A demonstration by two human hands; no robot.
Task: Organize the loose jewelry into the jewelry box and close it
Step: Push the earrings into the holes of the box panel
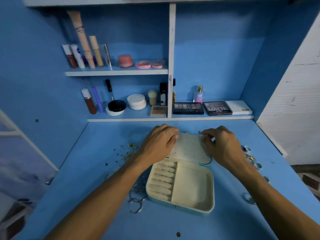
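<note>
The jewelry box [192, 186] lies open on the blue desk, cream inside, with ring rolls on its left side and a bare compartment on its right. Its lid panel [189, 148], dotted with small holes, leans back. My left hand [158, 142] grips the lid's upper left edge. My right hand [223, 144] pinches a small earring [200, 132] at the lid's upper right corner. Loose small earrings and studs [128, 153] lie scattered to the left. Several rings [251, 157] lie to the right. Bangles and hoops [136, 196] lie by the box's left side.
Shelves behind hold makeup tubes [83, 49], pink jars [125, 61], compacts [136, 101], eyeshadow palettes [217, 108] and a perfume bottle [199, 94]. A low shelf edge [169, 119] bounds the desk's back. A white wall panel [294, 110] stands at right.
</note>
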